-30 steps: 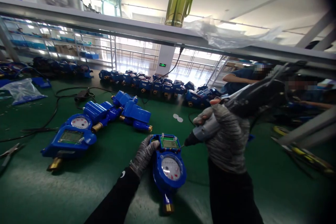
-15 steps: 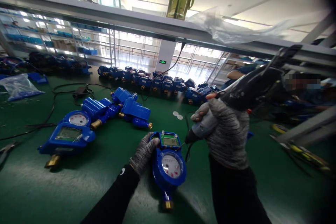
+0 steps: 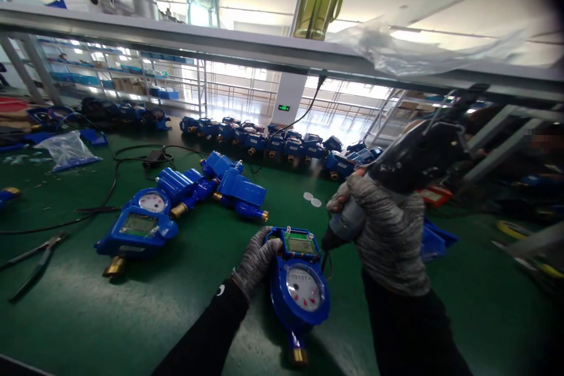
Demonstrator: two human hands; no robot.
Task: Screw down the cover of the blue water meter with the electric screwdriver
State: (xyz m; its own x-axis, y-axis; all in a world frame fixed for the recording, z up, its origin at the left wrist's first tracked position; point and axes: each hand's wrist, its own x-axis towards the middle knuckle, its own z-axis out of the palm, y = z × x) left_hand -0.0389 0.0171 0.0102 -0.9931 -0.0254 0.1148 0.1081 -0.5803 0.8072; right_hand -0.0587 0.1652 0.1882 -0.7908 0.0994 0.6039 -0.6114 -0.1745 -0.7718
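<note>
The left hand [image 3: 258, 258], in a grey knitted glove with a black sleeve behind it, is closed against the upper left edge of a blue plastic water meter with a round white dial, a small green display and a brass fitting at its near end [image 3: 299, 291], fingers curled over the rim beside the display. The meter lies flat on the green mat-covered table [image 3: 88, 317], directly under that grip. Just right of the meter, the right hand [image 3: 383, 223], also grey-gloved, is wrapped tight around a black and grey electric screwdriver [image 3: 396, 170], whose dark tip points down at the meter's upper right corner; whether the tip touches it cannot be told. Left of the holding hand, well apart, lies a second blue meter with a green display and brass end [image 3: 136, 229], and beyond it a cluster of blue meter bodies [image 3: 220, 182]. Far left on the mat lie black-handled pliers [image 3: 37, 255].
</note>
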